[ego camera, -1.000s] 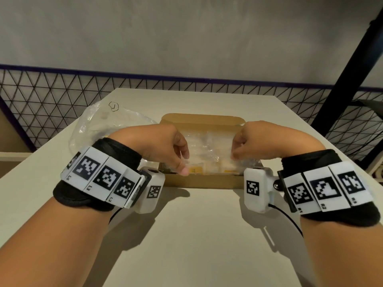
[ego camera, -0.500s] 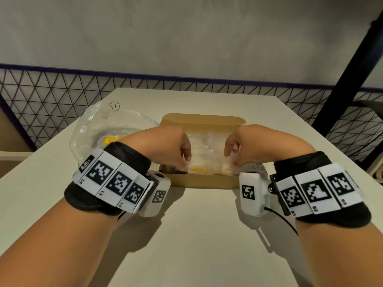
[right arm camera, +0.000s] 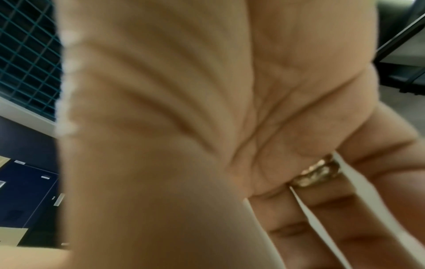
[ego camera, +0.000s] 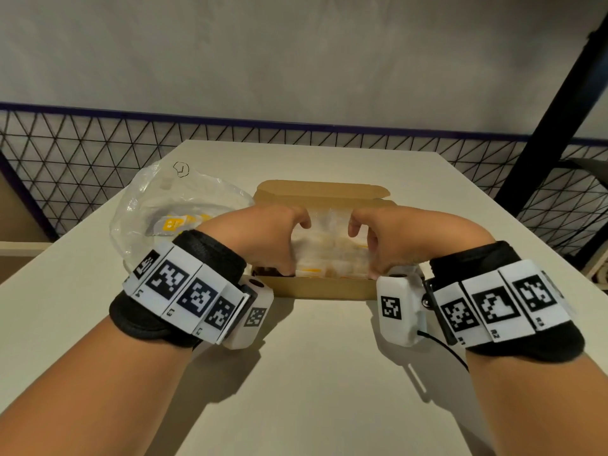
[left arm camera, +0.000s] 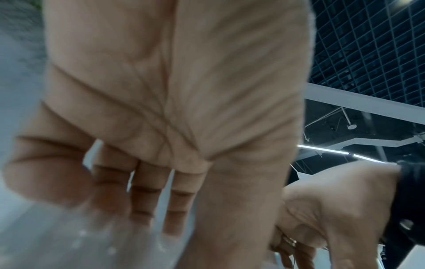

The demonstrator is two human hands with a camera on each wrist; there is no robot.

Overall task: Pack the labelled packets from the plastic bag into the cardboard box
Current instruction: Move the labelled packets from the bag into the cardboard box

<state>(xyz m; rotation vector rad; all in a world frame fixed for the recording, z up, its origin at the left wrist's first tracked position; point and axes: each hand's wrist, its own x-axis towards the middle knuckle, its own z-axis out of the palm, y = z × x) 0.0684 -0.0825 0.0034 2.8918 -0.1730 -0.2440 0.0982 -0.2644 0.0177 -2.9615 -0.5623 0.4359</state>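
The brown cardboard box stands open in the middle of the table, holding several clear packets with yellow labels. Both hands reach down into it. My left hand is over the box's left end and my right hand over its right end, fingers pointing down onto the packets. In the left wrist view the fingers are straight and touch clear plastic. The right wrist view shows straight fingers with a gold ring. A crumpled clear plastic bag lies left of the box with a yellow-labelled packet inside.
The box's rear flap stands up behind the packets. The pale table has bare surface in front of the box. A black wire mesh fence runs behind the table, and a dark post rises at the right.
Both hands have gone from pinching a packet above the box's front to reaching lower and deeper into the box with fingers stretched onto the packets. The bag's yellow label has come into view.
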